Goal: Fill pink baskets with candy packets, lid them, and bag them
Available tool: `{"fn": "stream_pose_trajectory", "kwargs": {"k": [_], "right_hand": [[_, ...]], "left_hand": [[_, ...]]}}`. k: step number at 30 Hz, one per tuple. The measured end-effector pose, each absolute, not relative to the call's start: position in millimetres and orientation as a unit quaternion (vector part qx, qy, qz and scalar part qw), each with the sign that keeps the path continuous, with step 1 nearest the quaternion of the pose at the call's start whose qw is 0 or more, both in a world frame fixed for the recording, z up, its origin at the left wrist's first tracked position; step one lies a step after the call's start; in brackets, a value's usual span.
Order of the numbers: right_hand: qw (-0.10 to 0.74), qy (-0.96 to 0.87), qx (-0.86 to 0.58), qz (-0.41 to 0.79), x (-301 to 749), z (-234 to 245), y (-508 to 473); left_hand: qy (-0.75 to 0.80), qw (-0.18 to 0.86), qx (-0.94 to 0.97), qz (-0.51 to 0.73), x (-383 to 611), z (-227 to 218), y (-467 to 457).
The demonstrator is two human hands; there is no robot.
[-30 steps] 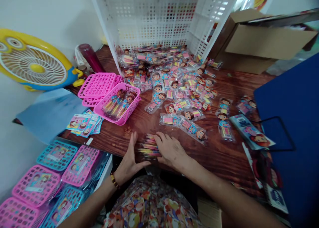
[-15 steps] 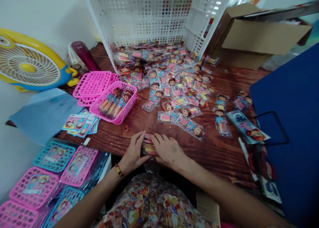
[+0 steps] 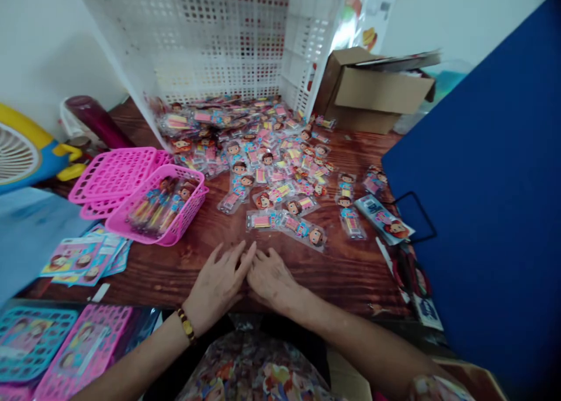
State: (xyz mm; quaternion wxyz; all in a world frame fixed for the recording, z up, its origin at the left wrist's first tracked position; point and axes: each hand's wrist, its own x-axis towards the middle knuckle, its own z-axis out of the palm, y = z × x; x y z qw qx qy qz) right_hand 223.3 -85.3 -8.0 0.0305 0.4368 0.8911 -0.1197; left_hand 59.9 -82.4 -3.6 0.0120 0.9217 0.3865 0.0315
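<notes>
My left hand and my right hand lie side by side on the wooden table near its front edge, fingertips meeting. The left fingers are stretched flat; the right fingers curl with their tips partly under the left ones. The stack of small packets seen between them earlier is hidden. Just beyond the hands lie loose toy packets, and a big heap of packets spills from a tipped white crate. A pink basket holding several packets stands to the left.
Empty pink baskets are stacked behind the filled one. Printed cards lie at the left, wrapped baskets below them. A dark bottle, a yellow fan, a cardboard box and a blue panel surround the table.
My hands closed in from either side of the packet stack and now cover it. The view has swung to the right and tilted up.
</notes>
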Motion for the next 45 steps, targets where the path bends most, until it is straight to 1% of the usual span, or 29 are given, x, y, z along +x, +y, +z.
{"fn": "stream_pose_trajectory", "kwargs": {"k": [4, 7, 9, 11, 13, 15, 17, 20, 22, 24, 26, 27, 31, 36, 39, 41, 43, 45], "right_hand": [[-0.009, 0.875, 0.462, -0.144, 228.2, -7.8, -83.8], [-0.038, 0.862, 0.443, -0.242, 250.1, 1.8, -68.6], [-0.086, 0.825, 0.487, -0.273, 274.8, 6.7, -52.1], [-0.11, 0.756, 0.607, -0.22, 301.5, 5.3, -35.2], [-0.08, 0.675, 0.72, -0.137, 323.0, -3.4, -23.2], [-0.036, 0.638, 0.764, -0.09, 335.3, -16.0, -19.7], [-0.009, 0.66, 0.746, -0.09, 339.5, -26.9, -24.5], [-0.001, 0.716, 0.683, -0.141, 341.8, -31.3, -37.1], [-0.029, 0.741, 0.637, -0.209, 344.2, -26.6, -39.6], [-0.084, 0.743, 0.605, -0.275, 344.1, -20.1, -32.6], [-0.121, 0.732, 0.601, -0.297, 336.5, -15.2, -17.2], [-0.116, 0.728, 0.611, -0.288, 329.4, -14.1, -8.0], [-0.036, 0.728, 0.649, -0.216, 290.9, -15.6, 19.0], [-0.018, 0.739, 0.656, -0.151, 268.5, -19.1, 4.1], [-0.01, 0.761, 0.625, -0.172, 282.5, -17.5, -16.7], [-0.038, 0.754, 0.607, -0.246, 303.0, -14.8, -23.4], [-0.106, 0.715, 0.615, -0.315, 327.8, -11.7, -19.1], [-0.155, 0.672, 0.648, -0.324, 348.9, -9.8, -5.2]], "left_hand": [[0.391, 0.006, 0.92, 0.006, 62.9, -10.7, -75.6], [0.401, -0.008, 0.916, 0.002, 63.0, -11.8, -77.5], [0.409, -0.017, 0.912, -0.005, 63.3, -11.6, -79.2], [0.411, -0.021, 0.912, -0.01, 63.4, -12.1, -80.0], [0.408, -0.018, 0.913, -0.011, 63.1, -13.7, -79.8], [0.407, -0.013, 0.913, -0.01, 62.6, -15.4, -79.2], [0.407, -0.008, 0.913, -0.01, 62.1, -16.4, -79.0], [0.412, 0.002, 0.911, -0.013, 61.8, -15.9, -79.7], [0.414, 0.008, 0.91, -0.014, 61.8, -15.4, -80.1], [0.413, 0.01, 0.911, -0.012, 61.8, -15.5, -80.1], [0.413, 0.009, 0.911, -0.007, 61.8, -16.5, -79.9], [0.413, 0.009, 0.911, -0.004, 61.7, -17.1, -79.7], [0.417, 0.009, 0.909, -0.002, 61.3, -18.8, -79.2], [0.417, 0.019, 0.909, 0.001, 60.3, -19.4, -79.3], [0.415, 0.018, 0.909, 0.015, 58.8, -22.6, -78.9], [0.412, 0.018, 0.91, 0.025, 57.3, -26.1, -78.8], [0.411, 0.017, 0.911, 0.031, 55.8, -29.5, -78.9], [0.409, 0.014, 0.912, 0.033, 54.6, -31.7, -79.2]]}}
